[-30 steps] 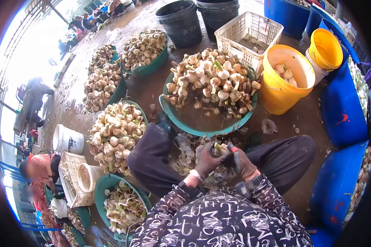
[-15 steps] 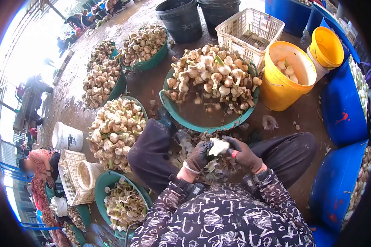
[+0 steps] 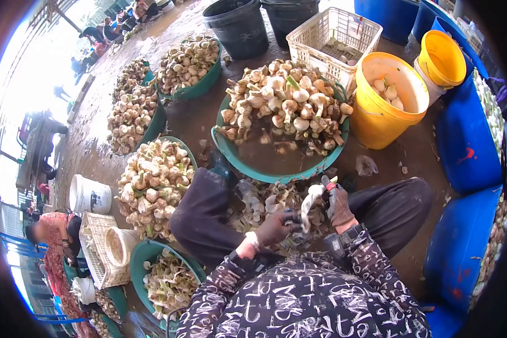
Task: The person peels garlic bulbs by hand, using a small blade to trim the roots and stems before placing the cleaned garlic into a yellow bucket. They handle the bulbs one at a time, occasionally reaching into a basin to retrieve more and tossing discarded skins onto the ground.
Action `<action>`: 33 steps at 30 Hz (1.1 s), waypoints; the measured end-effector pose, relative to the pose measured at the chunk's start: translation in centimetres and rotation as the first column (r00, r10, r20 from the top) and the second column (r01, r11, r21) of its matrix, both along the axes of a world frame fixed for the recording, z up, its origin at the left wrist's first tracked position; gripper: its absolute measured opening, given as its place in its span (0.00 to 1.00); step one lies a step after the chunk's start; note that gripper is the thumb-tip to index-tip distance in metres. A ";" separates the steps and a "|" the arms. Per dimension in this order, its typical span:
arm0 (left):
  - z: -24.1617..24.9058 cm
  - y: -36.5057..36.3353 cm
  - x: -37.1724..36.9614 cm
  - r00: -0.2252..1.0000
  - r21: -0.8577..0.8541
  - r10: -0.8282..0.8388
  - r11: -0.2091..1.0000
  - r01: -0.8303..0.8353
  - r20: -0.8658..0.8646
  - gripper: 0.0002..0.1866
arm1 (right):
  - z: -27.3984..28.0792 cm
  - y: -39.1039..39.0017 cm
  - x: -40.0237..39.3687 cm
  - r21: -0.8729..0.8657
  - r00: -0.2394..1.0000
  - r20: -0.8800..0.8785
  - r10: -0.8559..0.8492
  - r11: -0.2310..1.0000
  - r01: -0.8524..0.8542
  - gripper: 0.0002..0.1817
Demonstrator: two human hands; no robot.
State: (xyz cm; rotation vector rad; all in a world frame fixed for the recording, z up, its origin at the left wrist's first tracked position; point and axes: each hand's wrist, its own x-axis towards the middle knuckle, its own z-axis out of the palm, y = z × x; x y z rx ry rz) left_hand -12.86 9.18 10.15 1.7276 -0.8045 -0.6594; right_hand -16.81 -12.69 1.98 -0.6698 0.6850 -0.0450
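My right hand [image 3: 339, 207], in a dark glove, is closed around a pale garlic bulb [image 3: 315, 190] above my lap. A small red piece shows at its fingers; I cannot make out what it is. From the bulb a whitish strip of skin [image 3: 305, 213] hangs down to the fingers of my left hand [image 3: 274, 228], also gloved, which are pinched on it and slightly blurred. Loose peelings [image 3: 281, 197] lie between my legs. Just ahead stands a wide green tub [image 3: 276, 177] with unpeeled garlic bulbs [image 3: 290, 101] heaped at its far side.
A yellow bucket [image 3: 372, 127] with a few pale bulbs and a white crate [image 3: 310, 56] stand beyond the tub. More garlic heaps [image 3: 152, 186] are on the left, near a tub of peelings [image 3: 169, 281]. Blue barrels [image 3: 465, 242] line the right. A person [image 3: 59, 231] bends at far left.
My hands have moved apart: the right one rose with the bulb, the left one went lower. A strip of skin now stretches down from the bulb. The view shifted slightly.
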 end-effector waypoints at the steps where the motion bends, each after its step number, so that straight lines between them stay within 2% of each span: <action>1: -1.2 0.6 -0.5 0.988 0.237 -0.142 0.963 0.126 0.054 0.11 | -4.3 -0.8 -0.5 -0.470 0.985 0.056 0.163 0.875 -0.118 0.16; 2: -1.2 0.7 -0.7 0.954 0.465 -0.290 0.856 0.226 0.071 0.12 | -4.0 -0.8 -0.6 -0.468 0.986 0.053 0.160 0.876 -0.117 0.16; 3: -1.4 0.6 -0.6 0.927 0.649 -0.375 0.710 0.272 0.022 0.17 | -3.6 -0.8 -0.9 -0.371 0.992 0.049 0.120 0.924 -0.093 0.20; 4: -1.4 0.4 -0.1 0.926 0.650 -0.378 0.709 0.275 0.020 0.17 | -3.4 -0.8 -0.9 -0.271 0.996 0.042 0.078 0.960 -0.064 0.24; 5: -1.6 0.3 0.4 0.909 0.749 -0.417 0.595 0.292 -0.023 0.21 | -3.2 -1.2 -0.6 -0.246 0.991 0.025 0.135 0.961 -0.124 0.31; 6: -1.9 0.3 0.8 0.892 0.830 -0.447 0.467 0.303 -0.074 0.25 | -3.0 -1.1 -1.2 -0.244 0.991 0.021 0.135 0.962 -0.126 0.31; 7: -4.2 0.8 1.9 0.903 0.843 -0.421 0.453 0.291 -0.086 0.30 | 0.0 -0.3 -1.4 -0.705 0.969 0.014 0.249 0.689 -0.167 0.30; 8: -3.2 0.4 2.7 0.955 0.838 -0.296 0.528 0.134 0.034 0.31 | 1.8 0.0 -1.3 -0.967 0.938 -0.044 0.343 0.220 -0.126 0.30; 9: -3.7 0.0 4.4 0.984 0.800 -0.153 0.600 0.019 0.091 0.32 | 1.9 -0.1 -1.1 -0.909 0.913 -0.180 0.366 0.294 -0.297 0.28; 10: -4.8 -0.4 6.3 0.990 0.750 -0.003 0.653 -0.105 0.141 0.33 | 3.1 0.5 -1.0 -0.947 0.919 -0.101 0.380 0.247 -0.206 0.24; 12: -7.4 -1.3 10.4 0.920 0.621 0.304 0.679 -0.391 0.248 0.34 | 3.6 1.1 -1.1 -0.900 0.892 -0.161 0.423 0.307 -0.308 0.20; 13: -7.9 -2.0 12.5 0.886 0.626 0.354 0.628 -0.463 0.300 0.38 | 2.7 1.1 -0.3 -0.907 0.892 -0.153 0.427 0.298 -0.298 0.20; 14: -9.0 -2.4 14.7 0.881 0.615 0.360 0.632 -0.472 0.307 0.38 | 1.6 1.1 1.0 -0.367 0.965 -0.125 0.228 0.894 -0.259 0.16; 15: -10.1 -2.9 17.0 0.857 0.641 0.442 0.583 -0.500 0.267 0.41 | 0.6 0.7 2.2 0.381 0.966 -0.250 0.060 0.924 0.042 0.13; 16: -11.8 -3.4 19.3 0.825 0.668 0.519 0.534 -0.518 0.224 0.43 | 2.3 -0.1 4.3 0.457 0.986 -0.166 -0.023 0.884 0.098 0.13; 17: -14.5 -3.5 21.4 0.800 0.591 0.552 0.572 -0.569 0.236 0.47 | 2.3 -2.5 5.7 0.511 0.993 -0.088 -0.079 0.852 0.113 0.15; 18: -16.0 -4.1 23.3 0.801 0.582 0.552 0.581 -0.568 0.231 0.47 | 7.8 -3.7 8.1 0.459 0.967 0.110 -0.231 0.874 0.156 0.20; 19: -17.1 -4.7 24.9 0.771 0.580 0.625 0.585 -0.567 0.123 0.48 | 13.1 -4.5 9.7 0.446 0.929 0.206 -0.307 0.875 0.190 0.28; 20: -18.0 -5.1 25.9 0.725 0.581 0.688 0.586 -0.565 0.011 0.50 | 15.1 -6.1 10.2 0.136 0.926 0.356 -0.123 0.987 0.079 0.33; 22: -19.7 -5.5 26.5 0.716 0.577 0.698 0.575 -0.579 0.023 0.47 | 16.8 -6.9 11.4 0.002 0.918 0.397 0.001 1.000 -0.001 0.36; 23: -20.1 -6.0 26.9 0.705 0.570 0.708 0.561 -0.601 0.047 0.44 | 16.3 -6.4 11.6 -0.013 0.919 0.395 0.006 1.000 -0.001 0.36; 24: -20.6 -6.5 27.2 0.690 0.562 0.720 0.544 -0.623 0.070 0.42 | 14.9 -5.4 11.1 -0.061 0.958 0.279 0.069 0.997 -0.054 0.35; 25: -17.9 -6.9 26.4 0.732 0.559 0.651 0.537 -0.632 0.203 0.35 | 13.2 -4.6 10.3 -0.096 0.981 0.150 0.126 0.989 -0.112 0.34; 26: -18.1 -7.0 26.2 0.732 0.566 0.652 0.534 -0.628 0.197 0.35 | 10.8 -4.1 9.5 -0.093 0.982 0.142 0.128 0.989 -0.116 0.34; 28: -18.5 -6.5 25.3 0.723 0.361 0.678 0.711 -0.603 -0.129 0.31 | 5.5 -2.9 8.0 -0.324 0.960 -0.105 0.259 0.904 -0.279 0.30; 29: -15.8 -6.4 23.6 0.774 0.342 0.626 0.751 -0.565 -0.095 0.31 | 4.1 -2.2 7.8 -0.308 0.962 -0.108 0.250 0.912 -0.271 0.30; 30: -13.8 -6.3 22.0 0.780 0.355 0.619 0.752 -0.555 -0.092 0.31 | 3.1 -1.4 7.5 -0.471 0.956 -0.188 0.227 0.833 -0.291 0.25; 31: -12.0 -6.2 20.4 0.841 0.314 0.518 0.834 -0.454 -0.159 0.32 | 2.0 -0.7 7.2 -0.615 0.946 -0.264 0.189 0.722 -0.316 0.22; 32: -10.2 -6.2 18.6 0.886 0.262 0.406 0.901 -0.346 -0.223 0.32 | 0.5 -0.2 7.1 -0.607 0.947 -0.267 0.180 0.731 -0.310 0.22; 33: -8.3 -6.2 16.1 0.934 0.277 0.324 0.921 -0.274 -0.154 0.33 | -0.9 0.2 7.1 -0.834 0.947 -0.285 0.150 0.448 -0.322 0.22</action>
